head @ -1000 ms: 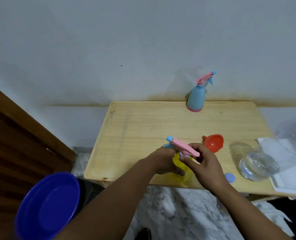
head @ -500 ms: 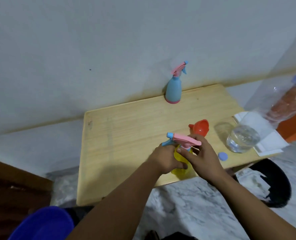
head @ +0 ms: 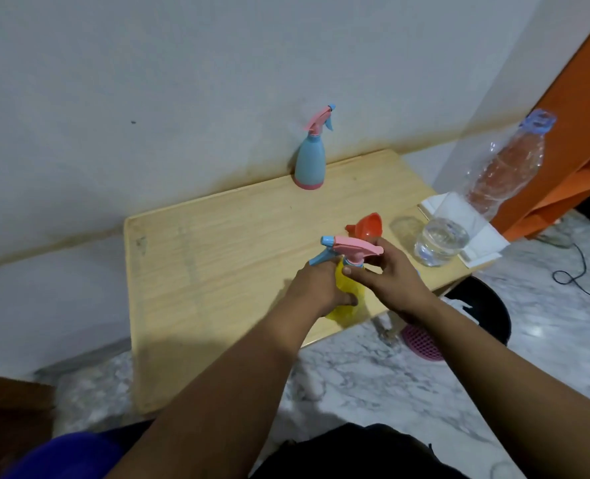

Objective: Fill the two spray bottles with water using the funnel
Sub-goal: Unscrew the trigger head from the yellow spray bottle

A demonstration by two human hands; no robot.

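A yellow spray bottle point(head: 347, 299) stands near the front edge of the wooden table point(head: 217, 257). My left hand point(head: 316, 288) grips its body. My right hand point(head: 387, 274) holds its pink and blue spray head point(head: 350, 252) at the collar. An orange funnel point(head: 368, 225) lies on the table just behind my hands. A blue spray bottle point(head: 310, 160) with a pink head stands upright at the back by the wall. A clear water bottle point(head: 473, 202) lies tilted at the right, with water in its base.
A white tray point(head: 483, 243) sits on the table's right edge under the water bottle. A blue bowl point(head: 62, 454) is at the lower left. A pink mesh object point(head: 419, 342) and a dark bin point(head: 483, 309) are on the marble floor.
The view has swung left and tilted, so the table now looks rotated. Both hands stay on the yellow bottle and its spray head, and my right hand has shifted slightly around the collar.
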